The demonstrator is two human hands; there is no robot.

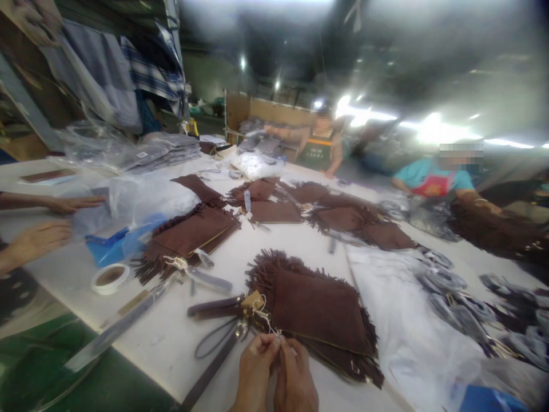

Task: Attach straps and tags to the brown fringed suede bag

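Note:
At the front of the table, my left hand [258, 360] and my right hand [295, 366] meet with their fingertips pinched on a thin white string [270, 323]. The string runs up to metal fittings and a tan tag [254, 301] on a brown fringed bag [317, 309]. That bag lies flat just beyond my fingers, its fringe spread along the far and right sides. Dark straps [214, 366] and a thin cord loop [217, 339] extend left from the fittings. Whatever small end sits between my fingertips is hidden.
More brown fringed bags [193, 232] lie across the table [163, 343]. A tape roll [110, 278] and blue plastic [115, 243] are left, near another person's hands [40, 243]. White sheeting [398, 309] and wrapped straps [463, 309] lie right. Two people [319, 146] work farther back.

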